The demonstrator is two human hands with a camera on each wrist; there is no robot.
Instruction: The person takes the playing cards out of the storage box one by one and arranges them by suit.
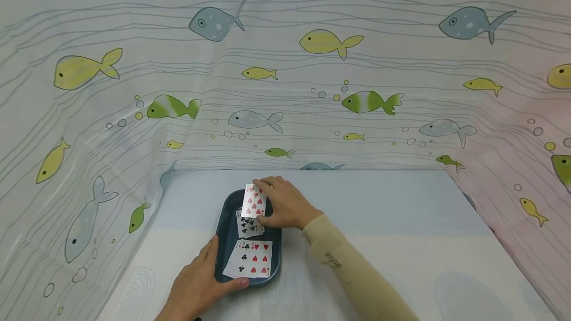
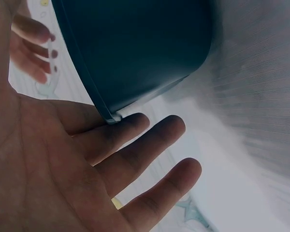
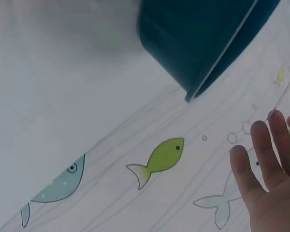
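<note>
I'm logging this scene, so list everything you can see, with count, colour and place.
tray: one, dark teal, oblong, on the table near its front edge.
playing cards: several, white with red and black pips, face up in the tray; the exact count cannot be told.
heart card: one, white with red hearts, at the tray's far end, tilted up.
table: one, pale blue and white.
fish-print curtain: one, white with green, yellow and blue fish, behind and to both sides.
sleeve: one, cream, on the right arm.
left hand: grip on the tray's near left rim.
right hand: grip pinching the heart card.
</note>
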